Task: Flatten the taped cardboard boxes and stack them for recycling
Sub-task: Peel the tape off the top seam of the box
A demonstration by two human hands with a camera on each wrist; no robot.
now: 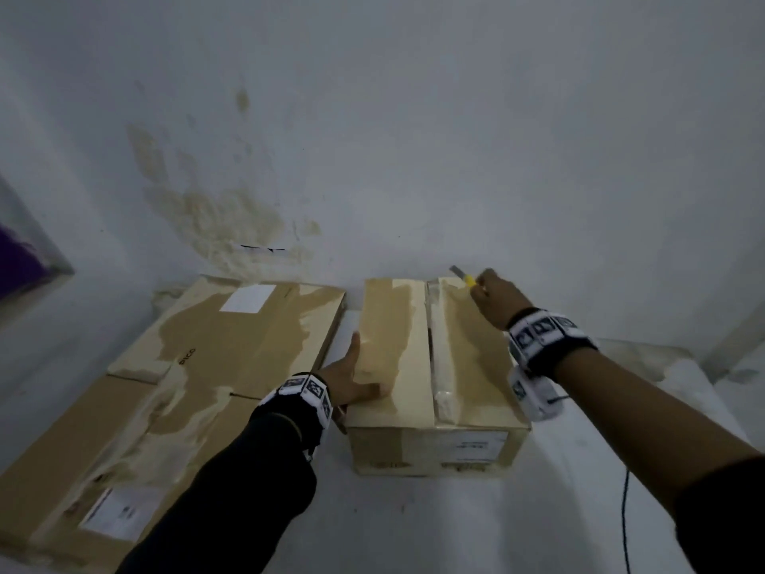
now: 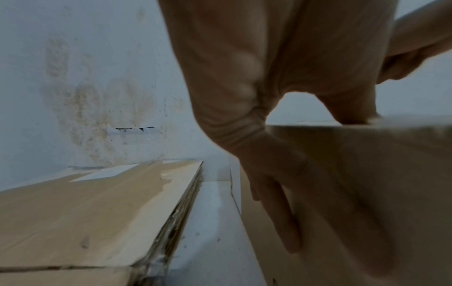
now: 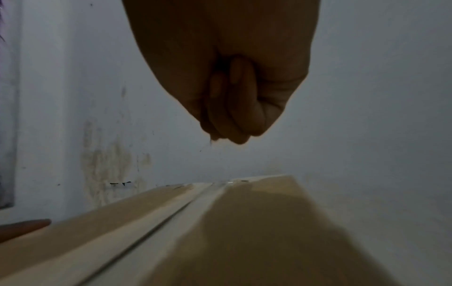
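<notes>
A taped cardboard box (image 1: 463, 366) stands closed on the white surface, with pale tape along its top seam. My left hand (image 1: 356, 374) rests on the box's left edge: the thumb lies on top and straight fingers (image 2: 281, 212) press flat against the box's side (image 2: 367, 174). My right hand (image 1: 488, 292) grips a yellow utility knife (image 1: 465, 278) above the box's far right corner, blade out and pointing up and left. In the right wrist view the fist (image 3: 232, 96) hovers over the box top (image 3: 220, 232) and hides the knife. Flattened boxes (image 1: 198, 366) lie stacked to the left.
A stained white wall (image 1: 232, 217) rises directly behind the boxes. A narrow strip of white surface (image 2: 210, 212) separates the flat stack (image 2: 85, 212) from the box. A black cable (image 1: 625, 515) trails at the right. Something purple (image 1: 20, 258) shows at the far left.
</notes>
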